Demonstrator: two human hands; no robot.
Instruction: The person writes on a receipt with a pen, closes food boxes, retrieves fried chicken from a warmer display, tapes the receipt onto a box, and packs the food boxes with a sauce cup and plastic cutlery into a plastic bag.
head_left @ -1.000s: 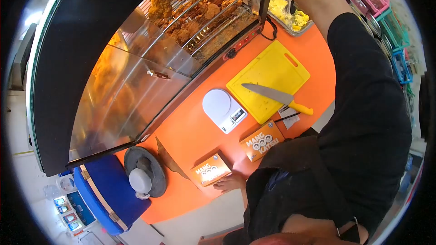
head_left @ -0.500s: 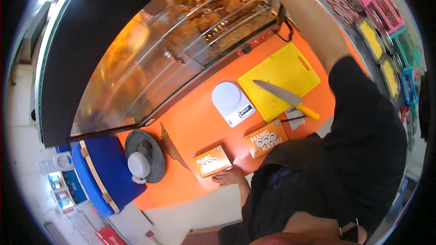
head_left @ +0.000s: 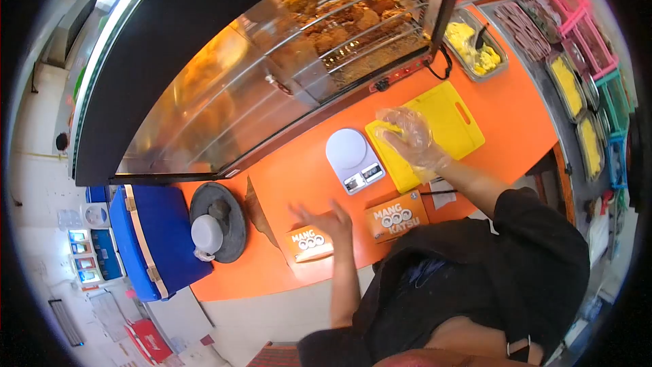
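Note:
My left hand (head_left: 324, 223), bare and open with fingers spread, is over the smaller orange printed box (head_left: 311, 245); its palm and wrist overlap the box's right side. My right hand (head_left: 409, 137) wears a clear plastic glove and is above the yellow cutting board (head_left: 445, 112). Its fingers are stretched out and apart, with yellow showing between them; no held thing can be seen. The knife is not visible, and my gloved hand and forearm cover where it lay. A white kitchen scale (head_left: 350, 153) stands left of the board. A larger "Mang Katsu" box (head_left: 396, 216) sits below it.
A glass display case (head_left: 272, 88) with fried pieces lines the far side. A metal tray (head_left: 501, 71) of yellow food stands at its right end. Left are a stone mortar (head_left: 234, 231), a white bowl (head_left: 206, 234) and a blue cooler (head_left: 156, 245). Food trays and baskets (head_left: 591, 47) run along the right.
My right hand has come down from the display case to above the cutting board. My left hand has risen from the smaller box's lower edge and spread its fingers. The tray of yellow food is now uncovered.

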